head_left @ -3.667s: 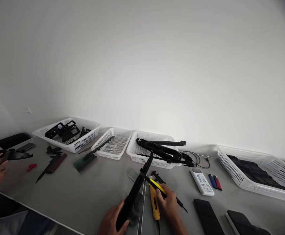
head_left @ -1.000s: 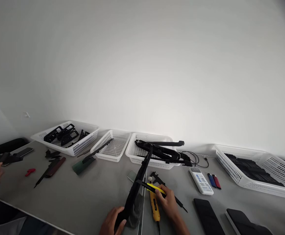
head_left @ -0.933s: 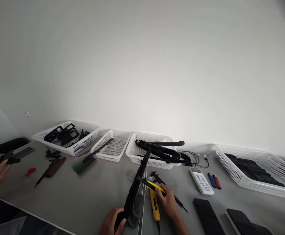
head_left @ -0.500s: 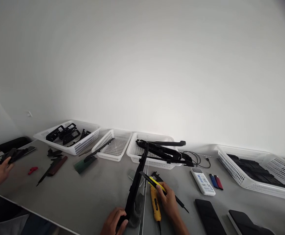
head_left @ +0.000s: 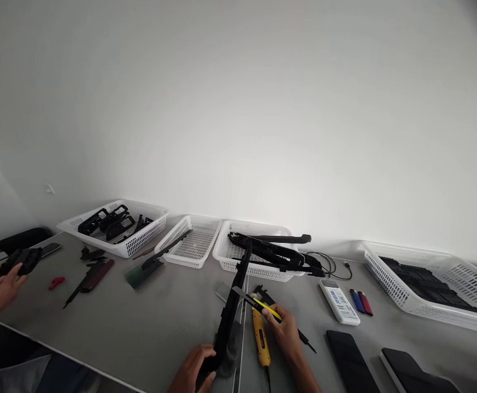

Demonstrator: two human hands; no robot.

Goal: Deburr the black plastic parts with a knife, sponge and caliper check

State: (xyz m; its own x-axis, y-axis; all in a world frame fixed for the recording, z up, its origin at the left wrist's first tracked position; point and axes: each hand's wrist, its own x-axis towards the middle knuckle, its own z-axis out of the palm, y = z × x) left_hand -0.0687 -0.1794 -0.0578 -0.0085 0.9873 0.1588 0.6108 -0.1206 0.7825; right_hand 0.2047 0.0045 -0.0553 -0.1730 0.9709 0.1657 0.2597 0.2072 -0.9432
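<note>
Fingers of the left hand (head_left: 193,371) are clenched around the lower end of the long black plastic bar (head_left: 232,305), which slants toward 12 o'clock above the grey table (head_left: 140,327). Right hand (head_left: 285,330) pinches the yellow-and-black utility knife (head_left: 258,305) against the bar; a yellow-handled tool (head_left: 260,343) lies at its 7 o'clock.

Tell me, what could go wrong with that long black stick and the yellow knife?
The left hand grips only the bottom end of the long black part, so its raised top might swing into the white basket behind it. The right hand presses the yellow-and-black knife against that part; a slip could nick fingers or knock the yellow tool on the table.
</note>
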